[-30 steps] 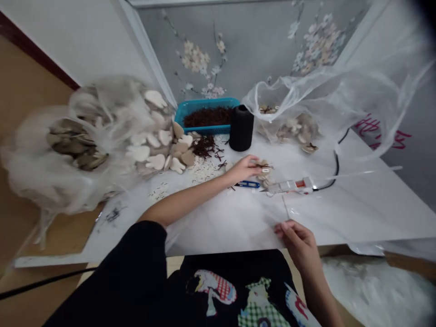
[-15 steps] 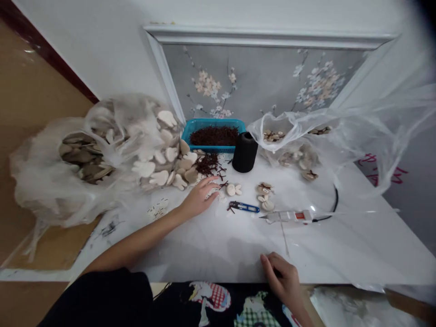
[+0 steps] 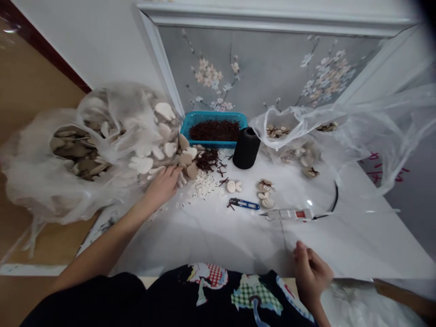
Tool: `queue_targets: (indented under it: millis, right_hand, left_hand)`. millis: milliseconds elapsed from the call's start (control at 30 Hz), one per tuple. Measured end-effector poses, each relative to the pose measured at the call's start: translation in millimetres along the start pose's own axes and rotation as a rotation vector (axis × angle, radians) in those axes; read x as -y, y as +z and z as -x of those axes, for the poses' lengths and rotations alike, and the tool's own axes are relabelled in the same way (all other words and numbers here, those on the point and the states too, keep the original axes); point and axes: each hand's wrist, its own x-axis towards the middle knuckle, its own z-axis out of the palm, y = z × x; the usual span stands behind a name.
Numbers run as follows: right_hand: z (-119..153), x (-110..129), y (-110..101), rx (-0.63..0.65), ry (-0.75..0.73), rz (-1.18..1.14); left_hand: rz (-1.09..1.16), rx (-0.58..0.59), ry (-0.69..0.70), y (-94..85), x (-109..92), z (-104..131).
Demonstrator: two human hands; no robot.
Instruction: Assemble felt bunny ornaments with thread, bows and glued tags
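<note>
My left hand point(image 3: 165, 185) reaches onto a pile of beige and white bunny-shaped pieces point(image 3: 185, 159) that spills from a plastic bag; its fingers are stretched over them, and their undersides are hidden. Close to the front edge, my right hand point(image 3: 312, 274) is curled closed above the table, slightly blurred, with nothing visible in it. A bunny piece point(image 3: 233, 186) lies mid-table beside a small brown bow point(image 3: 223, 181). To its right are a bunny piece with a bow and label point(image 3: 265, 185) and a plain one point(image 3: 265, 200). Blue thread snips point(image 3: 244, 204) and a glue gun point(image 3: 288, 215) lie in front.
Behind stand a blue basket point(image 3: 184, 129) of brown bows and a black thread cone point(image 3: 246, 149). Loose bows point(image 3: 208, 160) and small white labels point(image 3: 204, 185) are scattered nearby. Plastic bags bulge at left point(image 3: 30, 159) and right point(image 3: 357, 122); the gun's black cord point(image 3: 337, 200) curves back.
My left hand has moved left from beside the small bows to the pile of bunny pieces. My right hand has shifted right, still curled. The view has tilted slightly.
</note>
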Motion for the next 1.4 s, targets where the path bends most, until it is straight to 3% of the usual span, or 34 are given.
queue_targets:
  millis: [133,233,300,400,533,633,733,867,967,1100,1233,1400]
  right_hand:
    - [-12.4,-20.9,-5.7,-0.328,0.087,-0.255]
    - [-35.8,-44.4,-8.9,-0.511,0.062,-0.269]
    - [-53.3,-60.6,-13.4,-0.465,-0.010,-0.192]
    - [-76.5,-75.2,-22.2,-0.164,-0.166,0.010]
    - [-104.8,-63.3,-28.6,0.090,-0.339,0.272]
    - [-124.1,-39.8,-26.3,0.282,-0.388,0.292]
    - [-132.0,-20.8,-21.0,0.453,-0.305,0.261]
    - [-121.2,-13.2,-15.4,0.449,-0.165,0.213]
    - [-106.0,-13.3,-13.0,0.406,-0.112,0.202]
    - [-82.7,-5.0,-6.5,0.362,-0.063,0.188]
    - [-62.9,12.8,4.2,0.444,-0.091,0.162]
    - [-57.4,24.5,18.2,0.401,-0.100,0.201]
  left_hand:
    - [0.239,-0.134,0.125,-1.7,-41.7,-10.3]
    - [0.368,-0.045,0.346,5.8,-92.8,-27.4]
    - [0.380,0.053,0.428,14.0,-122.0,-41.6]
    - [0.403,0.113,0.385,23.6,-144.4,-62.6]
    - [0.500,0.089,0.286,22.7,-144.2,-74.5]
    - [0.937,0.157,0.070,15.9,-141.6,-59.4]
    - [1.368,0.303,-0.163,12.2,-143.4,-28.1]
    - [1.536,0.394,-0.328,18.1,-149.7,10.8]
    - [1.598,0.401,-0.392,24.7,-155.1,24.0]
    - [1.661,0.448,-0.395,25.7,-160.4,24.8]
    - [1.691,0.466,-0.386,22.9,-162.3,23.3]
    - [1.577,0.452,-0.400,28.2,-162.7,25.3]
